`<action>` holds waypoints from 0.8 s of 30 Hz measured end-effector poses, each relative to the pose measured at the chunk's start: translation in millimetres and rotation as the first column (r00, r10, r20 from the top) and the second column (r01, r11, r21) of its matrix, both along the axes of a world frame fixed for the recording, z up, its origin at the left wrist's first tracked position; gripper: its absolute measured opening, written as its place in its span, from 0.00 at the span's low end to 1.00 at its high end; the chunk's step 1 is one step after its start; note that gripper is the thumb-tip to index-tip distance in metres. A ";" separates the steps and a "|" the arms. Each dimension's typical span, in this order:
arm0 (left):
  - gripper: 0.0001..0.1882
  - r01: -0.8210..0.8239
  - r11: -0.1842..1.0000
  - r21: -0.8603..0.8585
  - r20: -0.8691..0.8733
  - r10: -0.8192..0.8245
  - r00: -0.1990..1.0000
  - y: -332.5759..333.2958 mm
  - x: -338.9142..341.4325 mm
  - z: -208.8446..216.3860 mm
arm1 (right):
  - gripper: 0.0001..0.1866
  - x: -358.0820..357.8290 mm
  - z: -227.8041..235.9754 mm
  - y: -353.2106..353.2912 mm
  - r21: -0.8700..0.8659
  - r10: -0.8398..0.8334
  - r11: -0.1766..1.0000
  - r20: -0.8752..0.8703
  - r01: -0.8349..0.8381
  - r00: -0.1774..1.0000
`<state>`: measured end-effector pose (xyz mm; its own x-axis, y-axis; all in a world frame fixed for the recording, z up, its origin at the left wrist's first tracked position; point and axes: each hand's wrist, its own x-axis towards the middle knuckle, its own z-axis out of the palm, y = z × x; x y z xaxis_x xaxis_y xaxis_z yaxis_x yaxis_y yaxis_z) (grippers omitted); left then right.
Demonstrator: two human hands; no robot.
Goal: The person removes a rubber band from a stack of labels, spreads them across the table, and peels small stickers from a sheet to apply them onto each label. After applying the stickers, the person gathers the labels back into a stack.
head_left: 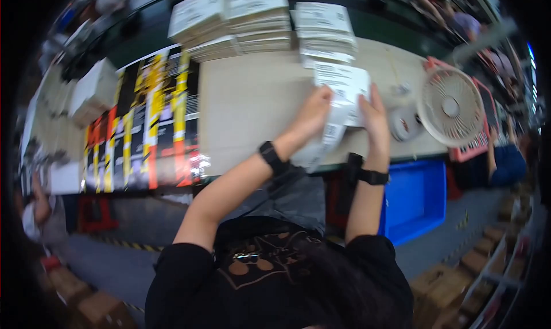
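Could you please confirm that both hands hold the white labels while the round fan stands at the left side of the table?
Not quite: in the head view, the round fan stands at the right side of the table. The left hand and right hand do both hold the white labels.

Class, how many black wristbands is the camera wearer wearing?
2: one black band on the wrist of the left hand, and a second band on the wrist of the right hand.
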<state>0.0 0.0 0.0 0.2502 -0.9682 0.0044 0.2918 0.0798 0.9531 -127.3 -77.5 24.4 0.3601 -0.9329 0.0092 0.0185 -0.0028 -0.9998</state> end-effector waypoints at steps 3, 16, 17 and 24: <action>0.03 -0.131 0.986 -0.103 0.153 0.145 0.977 -38.0 -32.7 -6.9 | 0.28 -29.0 3.0 -37.7 -0.036 0.137 0.990 -0.046 -0.139 0.989; 0.03 -0.324 0.801 -0.504 0.439 0.561 0.702 63.6 71.1 46.9 | 0.28 -32.9 8.7 -21.4 -0.567 -0.237 0.824 -0.356 -0.007 0.904; 0.03 -0.318 0.833 -0.452 0.534 0.539 0.652 84.5 91.8 62.4 | 0.28 -35.1 16.3 -16.0 -0.566 -0.229 0.825 -0.348 -0.009 0.909; 0.07 -0.757 0.590 -0.281 0.230 0.807 0.544 196.3 235.8 96.2 | 0.26 -31.1 64.6 38.4 -0.572 -0.313 0.799 -0.131 0.186 0.941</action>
